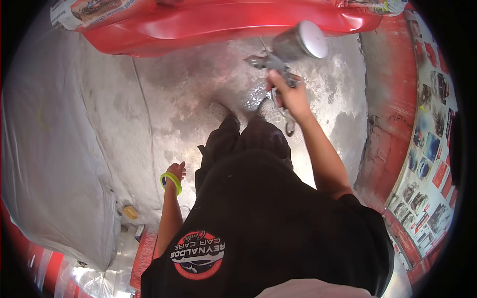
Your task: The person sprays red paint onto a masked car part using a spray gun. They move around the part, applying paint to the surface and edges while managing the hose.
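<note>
My right hand point(290, 97) is wrapped round the handle of a spray gun point(271, 62), which has a large metal paint cup point(303, 42) on it. The gun is held just in front of a glossy red car bumper point(213, 27) that stretches across the top of the head view. Some blur lies over the cup. Down by my left side, my left hand point(177, 171) has its fingers curled in, with nothing visible in them. A yellow-green ring point(171, 184), like a roll of tape, hangs round that wrist.
Newspaper point(92, 12) covers part of the bumper's surroundings. Grey plastic sheeting point(54, 149) drapes something on the left. A thin line or hose point(144, 99) runs along the concrete floor. A low red wall point(392, 99) and a picture-covered poster point(432, 149) stand on the right.
</note>
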Demonstrator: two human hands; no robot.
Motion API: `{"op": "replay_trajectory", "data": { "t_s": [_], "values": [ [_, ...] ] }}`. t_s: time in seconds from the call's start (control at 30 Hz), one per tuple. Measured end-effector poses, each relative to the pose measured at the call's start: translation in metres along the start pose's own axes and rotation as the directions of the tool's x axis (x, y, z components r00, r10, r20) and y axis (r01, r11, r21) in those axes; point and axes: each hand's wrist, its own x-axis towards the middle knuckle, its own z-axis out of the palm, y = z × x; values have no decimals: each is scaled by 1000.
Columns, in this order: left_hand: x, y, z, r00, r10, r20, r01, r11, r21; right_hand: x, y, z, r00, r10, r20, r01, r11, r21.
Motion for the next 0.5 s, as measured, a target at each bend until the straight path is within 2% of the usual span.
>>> {"op": "replay_trajectory", "data": {
  "t_s": [0.1, 0.2, 0.27, 0.37, 0.43, 0.5],
  "values": [
    [-1, 6, 7, 999, 35, 8, -35, 999, -32, 7, 23, -53, 974, 15, -226, -44, 991, -128],
    [-3, 6, 10, 998, 20, 53, -23, 998, 64, 2, 31, -84, 899, -34, -437, 12, 998, -54],
    [-3, 1, 8, 998, -11, 68, 4, 995, 97, -3, 29, -83, 834, -39, -551, 34, 999, -19],
    [4, -7, 4, 995, -60, 74, 51, 992, 113, -6, 41, -79, 891, 11, -455, -41, 998, -56],
    [5, -11, 0, 997, -57, 43, 52, 992, 117, -17, 37, -63, 959, 14, -282, -26, 999, -37],
    [6, -6, -7, 998, -60, 34, 56, 992, 109, -30, 19, -42, 998, 17, -56, -12, 996, 92]
  ]
}}
